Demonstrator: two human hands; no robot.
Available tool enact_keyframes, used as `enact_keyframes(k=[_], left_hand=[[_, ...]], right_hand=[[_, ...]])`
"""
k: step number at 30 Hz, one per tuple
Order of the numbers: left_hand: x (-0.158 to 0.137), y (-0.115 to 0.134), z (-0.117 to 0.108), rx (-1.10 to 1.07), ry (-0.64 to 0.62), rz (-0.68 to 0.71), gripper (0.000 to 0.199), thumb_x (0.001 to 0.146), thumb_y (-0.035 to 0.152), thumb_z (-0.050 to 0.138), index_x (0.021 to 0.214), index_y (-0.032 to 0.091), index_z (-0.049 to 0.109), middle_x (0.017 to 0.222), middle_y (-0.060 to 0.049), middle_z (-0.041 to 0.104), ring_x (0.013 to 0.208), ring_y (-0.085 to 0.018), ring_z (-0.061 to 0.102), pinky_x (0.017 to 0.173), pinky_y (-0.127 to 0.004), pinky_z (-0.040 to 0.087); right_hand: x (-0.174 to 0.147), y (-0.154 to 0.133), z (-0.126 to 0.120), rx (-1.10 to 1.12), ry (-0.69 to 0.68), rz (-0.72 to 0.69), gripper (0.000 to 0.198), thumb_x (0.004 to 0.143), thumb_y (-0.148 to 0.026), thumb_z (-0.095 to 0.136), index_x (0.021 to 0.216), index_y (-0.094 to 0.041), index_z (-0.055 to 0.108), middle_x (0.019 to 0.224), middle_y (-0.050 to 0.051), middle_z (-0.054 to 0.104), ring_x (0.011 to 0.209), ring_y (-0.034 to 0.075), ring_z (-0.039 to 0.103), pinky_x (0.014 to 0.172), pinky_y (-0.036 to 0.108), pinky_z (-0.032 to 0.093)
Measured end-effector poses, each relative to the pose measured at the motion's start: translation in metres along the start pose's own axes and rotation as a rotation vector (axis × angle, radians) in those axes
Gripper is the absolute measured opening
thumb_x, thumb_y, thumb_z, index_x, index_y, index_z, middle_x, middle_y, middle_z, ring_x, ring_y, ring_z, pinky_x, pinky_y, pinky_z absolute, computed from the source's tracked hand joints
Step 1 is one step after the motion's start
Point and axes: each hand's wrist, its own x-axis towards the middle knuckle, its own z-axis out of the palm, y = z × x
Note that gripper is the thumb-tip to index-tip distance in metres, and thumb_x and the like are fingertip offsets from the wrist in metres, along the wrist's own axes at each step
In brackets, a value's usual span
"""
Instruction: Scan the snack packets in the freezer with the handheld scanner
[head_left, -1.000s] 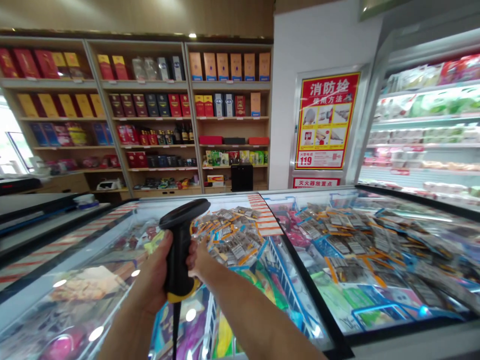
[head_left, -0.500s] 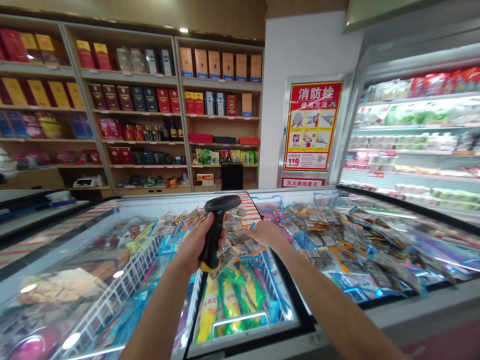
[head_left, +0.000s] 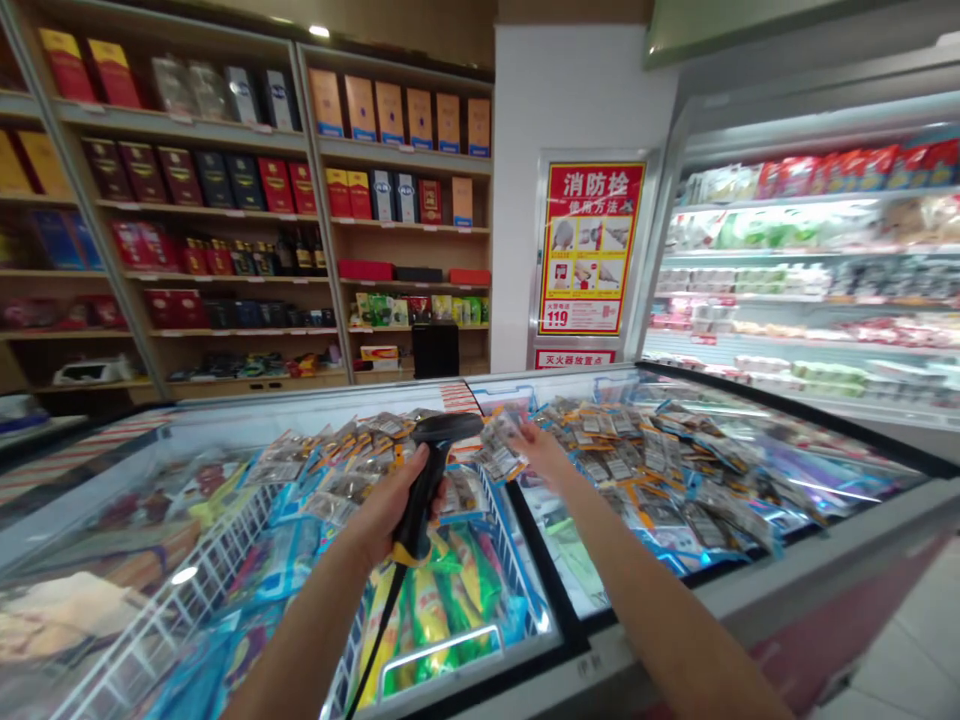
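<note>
My left hand (head_left: 388, 510) is wrapped round the handle of a black and yellow barcode scanner (head_left: 429, 480). The scanner's head points right, and its cable hangs down over the freezer glass. My right hand (head_left: 541, 450) pinches a small clear snack packet (head_left: 501, 446) by its right end, just right of the scanner head. Many similar packets with orange and blue edges lie in a left pile (head_left: 352, 470) behind the scanner and a right pile (head_left: 645, 450) beyond my right forearm. Under the glass, yellow and green bags (head_left: 431, 610) sit in a white wire basket (head_left: 517, 550).
The chest freezer (head_left: 585, 665) spans the foreground, with dark frames around its glass lids. Shelves of boxed bottles (head_left: 262, 215) stand behind on the left. A red poster (head_left: 592, 250) hangs on the wall, and a lit refrigerated display (head_left: 810, 290) is at right.
My right hand has lifted a packet off the pile between the hands and moved it to the right of the scanner head. The view has turned to the right.
</note>
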Motion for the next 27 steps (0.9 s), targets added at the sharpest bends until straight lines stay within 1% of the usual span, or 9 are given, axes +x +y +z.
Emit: enact_keyframes(k=[3, 5, 6, 8, 12, 17, 22, 25, 27], left_hand=[[0.009, 0.000, 0.017, -0.005, -0.048, -0.015, 0.032, 0.075, 0.045, 0.051, 0.074, 0.013, 0.055, 0.054, -0.001, 0.056, 0.041, -0.008, 0.049, 0.038, -0.017, 0.038], [0.015, -0.002, 0.027, -0.037, -0.115, -0.023, 0.032, 0.076, 0.045, 0.050, 0.076, 0.013, 0.055, 0.054, -0.002, 0.057, 0.041, -0.008, 0.049, 0.039, -0.018, 0.038], [0.018, -0.004, 0.031, -0.053, -0.143, -0.027, 0.033, 0.076, 0.045, 0.050, 0.076, 0.013, 0.055, 0.055, -0.002, 0.057, 0.041, -0.008, 0.049, 0.039, -0.018, 0.038], [0.020, -0.009, 0.036, -0.062, -0.171, -0.041, 0.033, 0.075, 0.046, 0.050, 0.076, 0.013, 0.055, 0.055, -0.002, 0.057, 0.042, -0.008, 0.049, 0.039, -0.018, 0.037], [0.016, -0.017, 0.036, -0.030, -0.169, -0.087, 0.033, 0.073, 0.046, 0.054, 0.078, 0.014, 0.055, 0.055, -0.001, 0.057, 0.041, -0.008, 0.049, 0.039, -0.018, 0.037], [0.009, -0.016, 0.030, -0.041, -0.168, -0.076, 0.033, 0.070, 0.047, 0.057, 0.076, 0.014, 0.055, 0.054, 0.000, 0.056, 0.041, -0.007, 0.048, 0.039, -0.017, 0.036], [0.010, -0.016, 0.026, -0.045, -0.200, -0.061, 0.033, 0.070, 0.047, 0.056, 0.076, 0.014, 0.055, 0.055, -0.001, 0.057, 0.042, -0.007, 0.048, 0.040, -0.018, 0.036], [0.012, -0.018, 0.024, -0.033, -0.202, -0.063, 0.033, 0.072, 0.046, 0.055, 0.077, 0.014, 0.055, 0.055, -0.001, 0.056, 0.042, -0.007, 0.048, 0.039, -0.018, 0.035], [0.012, -0.018, 0.024, -0.022, -0.191, -0.070, 0.034, 0.071, 0.047, 0.056, 0.077, 0.013, 0.056, 0.055, -0.001, 0.057, 0.041, -0.007, 0.049, 0.039, -0.017, 0.035]], right_hand=[[0.012, 0.009, -0.031, 0.305, 0.244, -0.096, 0.026, 0.054, -0.033, 0.062, 0.075, -0.018, 0.054, 0.062, -0.004, 0.060, 0.058, 0.012, 0.055, 0.056, 0.025, 0.044], [0.016, 0.015, -0.043, 0.496, 0.330, -0.132, 0.034, 0.050, -0.030, 0.066, 0.081, -0.020, 0.054, 0.068, -0.003, 0.062, 0.062, 0.014, 0.057, 0.060, 0.028, 0.046], [0.018, 0.018, -0.046, 0.564, 0.339, -0.143, 0.039, 0.049, -0.028, 0.067, 0.085, -0.020, 0.054, 0.072, -0.003, 0.063, 0.065, 0.014, 0.058, 0.062, 0.029, 0.046], [0.020, 0.025, -0.048, 0.623, 0.317, -0.159, 0.043, 0.048, -0.025, 0.067, 0.089, -0.021, 0.056, 0.078, -0.002, 0.065, 0.071, 0.016, 0.060, 0.067, 0.030, 0.047], [0.022, 0.034, -0.046, 0.627, 0.273, -0.161, 0.041, 0.049, -0.025, 0.066, 0.089, -0.019, 0.060, 0.079, -0.001, 0.067, 0.077, 0.018, 0.061, 0.072, 0.033, 0.047], [0.023, 0.040, -0.049, 0.624, 0.259, -0.136, 0.037, 0.049, -0.025, 0.067, 0.086, -0.020, 0.062, 0.078, -0.001, 0.068, 0.080, 0.020, 0.062, 0.072, 0.033, 0.048], [0.023, 0.047, -0.053, 0.602, 0.235, -0.125, 0.040, 0.050, -0.025, 0.068, 0.089, -0.019, 0.062, 0.081, 0.000, 0.068, 0.089, 0.021, 0.060, 0.073, 0.033, 0.048], [0.022, 0.047, -0.053, 0.581, 0.219, -0.124, 0.041, 0.051, -0.027, 0.068, 0.091, -0.019, 0.062, 0.082, 0.001, 0.068, 0.088, 0.020, 0.060, 0.073, 0.032, 0.048], [0.022, 0.046, -0.052, 0.585, 0.232, -0.118, 0.041, 0.050, -0.028, 0.068, 0.090, -0.019, 0.062, 0.081, 0.001, 0.068, 0.086, 0.020, 0.061, 0.072, 0.032, 0.048]])
